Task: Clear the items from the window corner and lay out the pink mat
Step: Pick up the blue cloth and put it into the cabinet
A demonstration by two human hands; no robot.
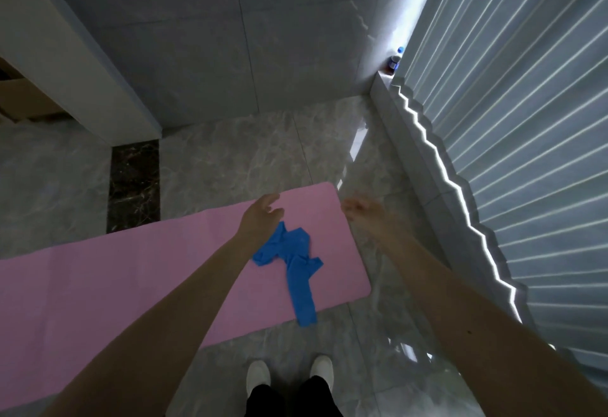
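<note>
The pink mat (131, 271) lies unrolled flat on the grey marble floor, its right end near the window wall. A crumpled blue band of cloth (294, 262) rests on the mat's right part, one strip hanging over the near edge. My left hand (261, 211) hovers over the mat just above the blue cloth, fingers relaxed and holding nothing. My right hand (360, 207) is blurred, stretched out past the mat's right end over the floor, fingers loose and empty.
A low ledge (414, 150) runs along the pleated window blind (526, 140) on the right. A small blue-capped bottle (395, 60) stands in the far corner of the ledge. A white cabinet (65, 54) stands at left. My white shoes (289, 374) are at the mat's near edge.
</note>
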